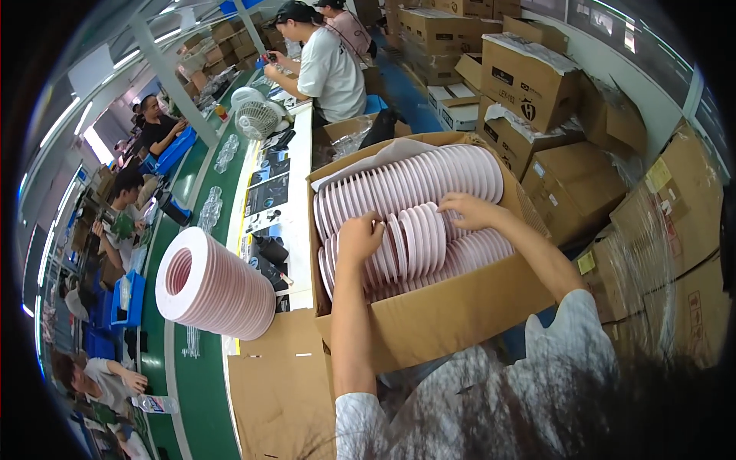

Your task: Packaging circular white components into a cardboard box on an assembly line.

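A large open cardboard box (429, 330) stands in front of me, packed with rows of thin pale-pink rings (414, 180) on edge. In the nearer row, a bunch of pale-pink rings (422, 241) stands a little raised and tilted between my hands. My left hand (360, 238) curls over the rings at the left of this bunch, its fingertips partly hidden. At the bunch's right end my right hand (469, 211) has bent fingers against the rings' upper edge. Outside the box, to the left, rests a long stack of the same rings (230, 287), lying tilted with its hole showing.
A green conveyor (207, 383) runs along the left, with clear plastic parts (211, 208) on it. A white fan (257, 115) and dark parts (272, 249) stand on the worktable. Cardboard cartons (529, 84) pile up at right. Several people work nearby, one in a white shirt (330, 73).
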`<action>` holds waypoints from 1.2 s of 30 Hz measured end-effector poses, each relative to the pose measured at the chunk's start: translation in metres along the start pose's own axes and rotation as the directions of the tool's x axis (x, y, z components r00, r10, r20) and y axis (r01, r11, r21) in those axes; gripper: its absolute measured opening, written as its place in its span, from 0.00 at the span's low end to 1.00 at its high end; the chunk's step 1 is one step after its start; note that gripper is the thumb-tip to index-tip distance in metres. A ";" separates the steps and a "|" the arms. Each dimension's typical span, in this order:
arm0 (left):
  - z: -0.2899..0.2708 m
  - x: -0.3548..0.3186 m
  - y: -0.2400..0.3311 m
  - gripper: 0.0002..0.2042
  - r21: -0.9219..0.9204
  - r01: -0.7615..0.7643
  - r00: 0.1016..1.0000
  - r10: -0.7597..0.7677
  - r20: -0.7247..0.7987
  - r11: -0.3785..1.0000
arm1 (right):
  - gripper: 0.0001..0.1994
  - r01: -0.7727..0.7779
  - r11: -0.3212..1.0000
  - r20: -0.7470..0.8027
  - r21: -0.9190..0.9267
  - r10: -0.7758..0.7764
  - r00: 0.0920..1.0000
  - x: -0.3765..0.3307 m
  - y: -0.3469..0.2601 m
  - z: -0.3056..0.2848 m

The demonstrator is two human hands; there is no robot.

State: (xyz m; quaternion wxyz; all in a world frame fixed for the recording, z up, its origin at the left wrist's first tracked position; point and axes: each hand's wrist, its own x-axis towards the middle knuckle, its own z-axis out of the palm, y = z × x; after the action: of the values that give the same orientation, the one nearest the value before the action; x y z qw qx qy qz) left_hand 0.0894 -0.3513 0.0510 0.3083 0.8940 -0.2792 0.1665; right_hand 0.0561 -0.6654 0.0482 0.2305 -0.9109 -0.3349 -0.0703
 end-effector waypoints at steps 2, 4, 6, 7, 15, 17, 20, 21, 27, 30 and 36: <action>0.000 -0.003 -0.003 0.06 -0.014 -0.016 0.999 0.016 -0.043 1.000 | 0.14 0.094 0.992 0.047 -0.087 -0.091 0.995 0.001 -0.003 -0.003; -0.001 -0.001 -0.001 0.06 -0.039 0.012 1.000 -0.012 -0.019 0.999 | 0.15 0.245 0.940 0.075 -0.239 -0.234 0.969 0.004 0.004 -0.001; -0.002 0.001 0.001 0.06 -0.064 0.026 0.999 -0.028 -0.036 0.998 | 0.16 0.275 0.913 0.137 -0.300 -0.244 0.960 0.013 0.010 0.002; -0.003 0.000 0.002 0.06 -0.060 0.026 0.999 -0.028 -0.032 0.998 | 0.17 0.316 0.879 0.205 -0.358 -0.256 0.945 0.017 0.011 0.003; -0.004 -0.002 0.002 0.07 -0.055 0.056 0.998 -0.057 -0.027 0.997 | 0.15 -0.331 0.910 0.072 0.250 0.324 0.943 0.031 0.020 0.016; -0.002 0.001 0.004 0.07 -0.052 0.039 0.999 -0.041 -0.034 0.998 | 0.15 -0.660 0.604 0.317 0.446 0.583 0.748 0.034 0.025 0.019; -0.003 -0.001 0.004 0.07 -0.044 0.059 0.998 -0.059 -0.013 0.997 | 0.18 -0.727 -0.065 0.612 0.684 0.594 0.523 0.031 0.019 0.029; -0.004 -0.001 0.003 0.07 -0.031 0.092 0.996 -0.091 0.010 0.995 | 0.18 -0.714 0.035 0.532 0.699 0.642 0.552 0.033 0.014 0.033; -0.003 0.001 0.006 0.08 -0.058 0.064 0.998 -0.066 -0.024 0.996 | 0.15 -0.641 0.223 0.351 0.734 0.684 0.639 0.034 0.005 0.023; -0.006 -0.001 0.007 0.07 -0.060 0.065 0.997 -0.068 -0.043 0.996 | 0.15 -0.599 0.242 0.279 0.763 0.714 0.643 0.035 -0.003 -0.011; -0.006 -0.006 0.002 0.07 -0.054 0.076 0.996 -0.079 -0.051 0.996 | 0.18 -0.406 0.396 -0.039 0.824 0.754 0.656 0.015 -0.034 -0.075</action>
State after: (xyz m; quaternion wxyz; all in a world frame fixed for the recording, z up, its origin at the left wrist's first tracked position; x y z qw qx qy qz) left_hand 0.0830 -0.3465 0.0538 0.3449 0.8911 -0.2404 0.1708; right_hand 0.0475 -0.6693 0.1317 0.6612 -0.7461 0.0745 -0.0249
